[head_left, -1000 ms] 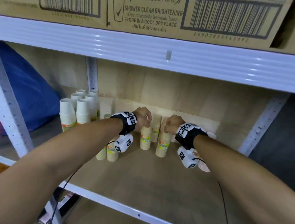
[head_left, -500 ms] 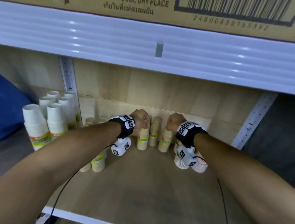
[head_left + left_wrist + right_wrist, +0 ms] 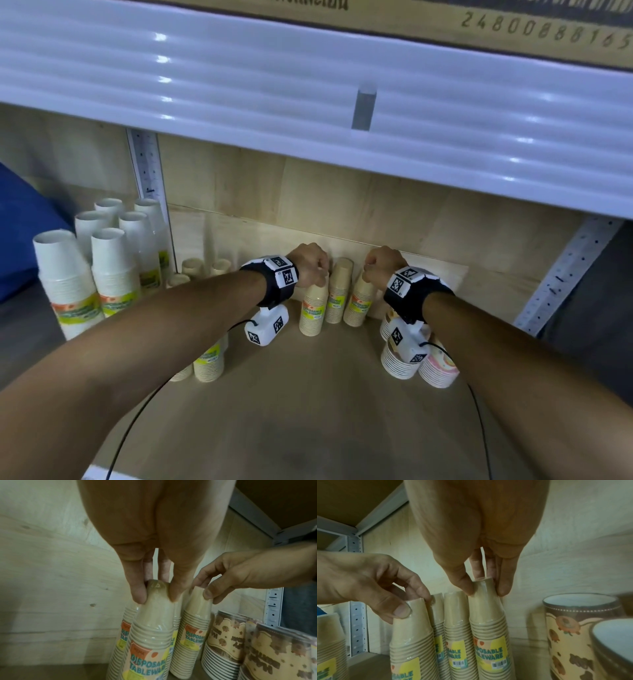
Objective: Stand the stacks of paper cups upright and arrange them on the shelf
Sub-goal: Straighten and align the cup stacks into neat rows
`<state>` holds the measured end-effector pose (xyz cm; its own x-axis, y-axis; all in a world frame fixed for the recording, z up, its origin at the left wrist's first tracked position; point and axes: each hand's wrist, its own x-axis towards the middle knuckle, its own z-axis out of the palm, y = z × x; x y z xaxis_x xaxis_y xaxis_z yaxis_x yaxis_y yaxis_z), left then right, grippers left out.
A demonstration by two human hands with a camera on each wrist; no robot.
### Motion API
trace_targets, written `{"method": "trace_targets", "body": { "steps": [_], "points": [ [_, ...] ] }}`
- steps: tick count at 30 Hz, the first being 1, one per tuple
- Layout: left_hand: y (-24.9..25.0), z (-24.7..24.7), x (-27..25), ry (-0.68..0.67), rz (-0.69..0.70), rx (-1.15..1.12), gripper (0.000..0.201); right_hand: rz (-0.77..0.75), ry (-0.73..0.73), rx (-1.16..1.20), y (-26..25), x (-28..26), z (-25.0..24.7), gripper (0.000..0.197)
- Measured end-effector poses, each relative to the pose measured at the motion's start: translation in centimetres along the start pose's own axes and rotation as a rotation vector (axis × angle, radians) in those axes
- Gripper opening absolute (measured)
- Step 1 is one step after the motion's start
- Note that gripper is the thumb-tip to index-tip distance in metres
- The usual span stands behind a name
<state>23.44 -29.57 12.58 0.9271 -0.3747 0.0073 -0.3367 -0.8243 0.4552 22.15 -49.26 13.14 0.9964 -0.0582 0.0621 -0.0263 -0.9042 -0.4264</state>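
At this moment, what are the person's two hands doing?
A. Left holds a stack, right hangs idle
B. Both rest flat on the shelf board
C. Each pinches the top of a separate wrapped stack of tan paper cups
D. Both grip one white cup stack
C: the left hand pinches the top of one wrapped tan paper cup stack, and the right hand pinches a neighbouring tan stack.

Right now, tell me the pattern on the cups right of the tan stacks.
Brown animal print on cream cups; left wrist view.

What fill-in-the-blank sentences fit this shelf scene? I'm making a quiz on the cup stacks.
1. The left hand pinches the ___ of a tan cup stack.
2. The right hand pinches another tan stack printed "Disposable ___".
3. The white cup stacks stand to the hands' ___.

Missing: top; Tableware; left
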Motion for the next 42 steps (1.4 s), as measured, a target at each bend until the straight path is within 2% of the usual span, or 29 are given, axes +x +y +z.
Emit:
{"method": "trace_targets", "body": {
  "steps": [3,8,14,19,25,31,37,42],
  "points": [
    [-0.2,0.0,0.1,-0.008,-0.001,-0.001,0.013,-0.014,-0.012,-0.003,0.0,0.6,0.3,0.014],
    [-0.3,0.0,0.2,0.0,-0.011,-0.005,0.016,-0.017,0.007,-0.007,0.3,1.4,1.2,0.019],
    [-0.3,0.0,0.3,-0.006,-0.024,0.0,0.021,0.003,0.03,-0.015,0.4,1.2,0.6,0.035],
    [-0.2,-0.2,-0.2,-0.01,-0.027,0.006,0.042,0.013,0.064,0.004,0.3,0.1,-0.3,0.041],
    [-0.1,-2.2,-1.7,0.006,-0.054,0.009,0.047,-0.032,0.067,-0.038,-1.0,-1.0,-1.4,0.039],
    [-1.1,-6.0,-5.0,0.028,-0.128,0.046,0.043,-0.134,0.076,-0.031,-4.6,-2.4,-1.1,0.036],
    [-2.9,-9.2,-9.4,0.048,-0.222,0.073,0.041,-0.235,0.068,-0.008,-10.5,-4.1,0.7,0.033],
    [-5.0,-10.6,-13.1,0.122,-0.278,0.119,0.034,-0.313,0.015,0.015,-15.4,-6.3,2.7,0.032]
  ]
}}
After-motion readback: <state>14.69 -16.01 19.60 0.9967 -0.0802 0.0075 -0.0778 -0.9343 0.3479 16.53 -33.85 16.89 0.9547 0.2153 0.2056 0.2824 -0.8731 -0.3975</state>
